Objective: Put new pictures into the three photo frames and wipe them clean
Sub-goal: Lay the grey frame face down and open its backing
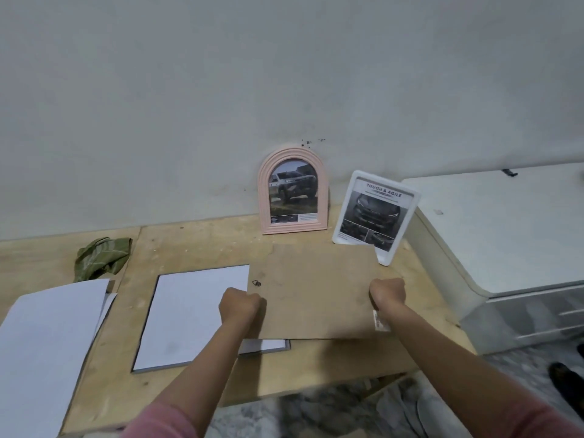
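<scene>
A brown backing board (316, 292) with a small metal hanger ring is lifted over the wooden table. My left hand (239, 306) grips its left edge and my right hand (388, 294) grips its right edge. Under and left of the board a grey frame (189, 314) lies flat with a white sheet on it. A pink arched frame (292, 191) with a truck picture leans on the wall. A white rectangular frame (376, 216) with a car picture stands tilted to its right; the board hides its lower corner.
A crumpled green cloth (101, 256) lies at the table's back left. White paper sheets (47, 346) overhang the front left. A white cabinet (505, 241) stands against the table's right side. Marbled floor (316, 412) shows below the table's front edge (284, 390).
</scene>
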